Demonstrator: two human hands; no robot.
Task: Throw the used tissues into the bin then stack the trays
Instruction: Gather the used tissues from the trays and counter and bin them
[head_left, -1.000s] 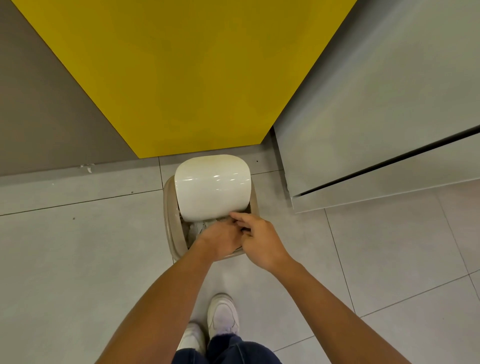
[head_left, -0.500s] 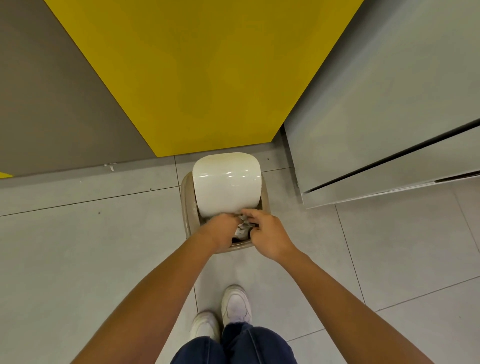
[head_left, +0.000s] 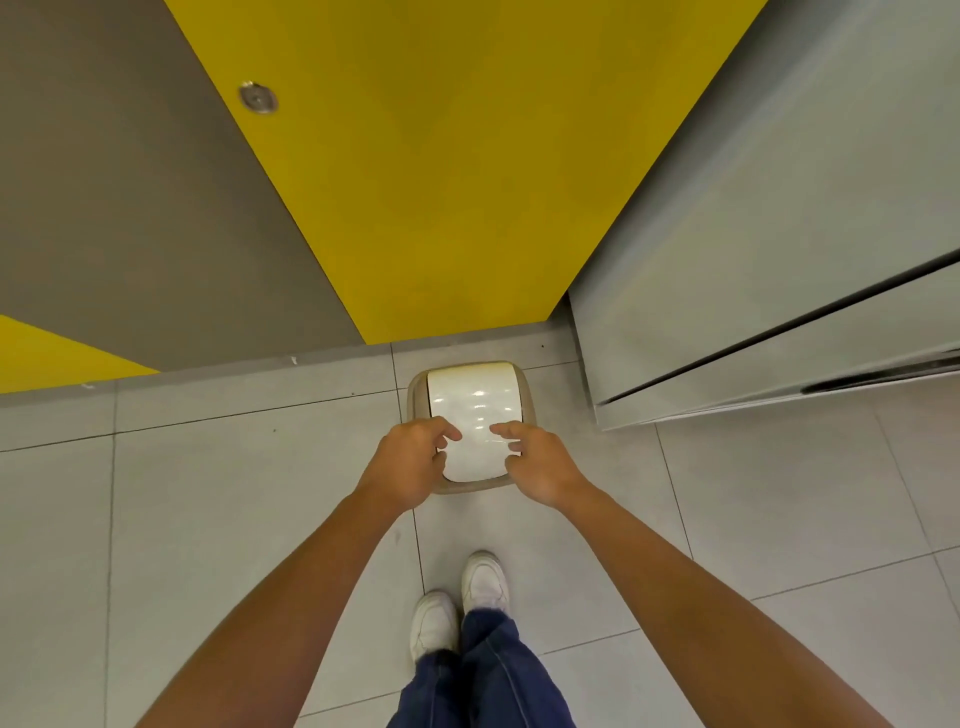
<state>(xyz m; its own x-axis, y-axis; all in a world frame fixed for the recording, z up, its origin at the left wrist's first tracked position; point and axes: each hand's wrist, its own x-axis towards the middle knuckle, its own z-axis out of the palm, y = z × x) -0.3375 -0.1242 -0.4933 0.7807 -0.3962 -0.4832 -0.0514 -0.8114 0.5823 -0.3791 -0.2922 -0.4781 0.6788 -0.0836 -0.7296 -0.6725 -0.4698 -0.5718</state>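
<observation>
This looks like a canteen or shop, not a home. It has a grey tile floor (head_left: 208, 519), a big yellow wall (head_left: 441, 182), a grey metal cabinet (head_left: 753, 234) and a small bin (head_left: 475, 400).

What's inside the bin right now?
The white lid covers the bin fully, so its contents are hidden. The left hand and right hand above the lid hold nothing.

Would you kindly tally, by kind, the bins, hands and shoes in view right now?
Bins: 1, the bin
Hands: 2, the left hand and the right hand
Shoes: 2, the left shoe and the right shoe
Total: 5
</observation>
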